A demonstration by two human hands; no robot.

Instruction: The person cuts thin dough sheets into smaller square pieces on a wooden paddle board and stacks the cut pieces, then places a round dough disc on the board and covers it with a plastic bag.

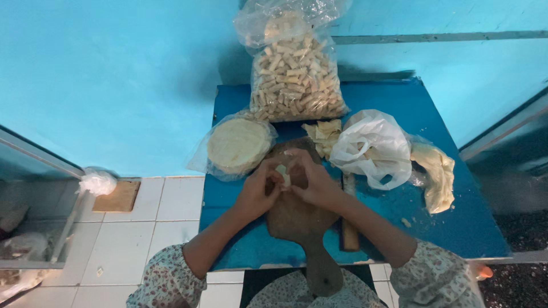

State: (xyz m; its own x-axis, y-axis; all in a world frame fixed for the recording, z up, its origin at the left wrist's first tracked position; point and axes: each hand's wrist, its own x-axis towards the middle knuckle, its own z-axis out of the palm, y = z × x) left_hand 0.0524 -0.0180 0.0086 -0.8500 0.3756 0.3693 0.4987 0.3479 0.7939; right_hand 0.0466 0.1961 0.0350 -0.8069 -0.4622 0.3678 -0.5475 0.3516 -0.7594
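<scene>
A small pale piece of dough [282, 174] sat pinched between the fingertips of both hands, held just above the upper part of the wooden paddle board [297, 219]. It looked folded or rolled, cream-coloured, standing roughly upright, its lower part hidden by fingers.

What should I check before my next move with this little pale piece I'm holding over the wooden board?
1. Pale piece held between both hands: ok.
2. Left hand and right hand meet over the wooden board: ok.
3. Board lies fully on the blue table: not ok, its handle overhangs the near edge.
4. Bag of round sheets beside the board: ok.
5. Big bag of finished rolls open: cannot tell.
</scene>
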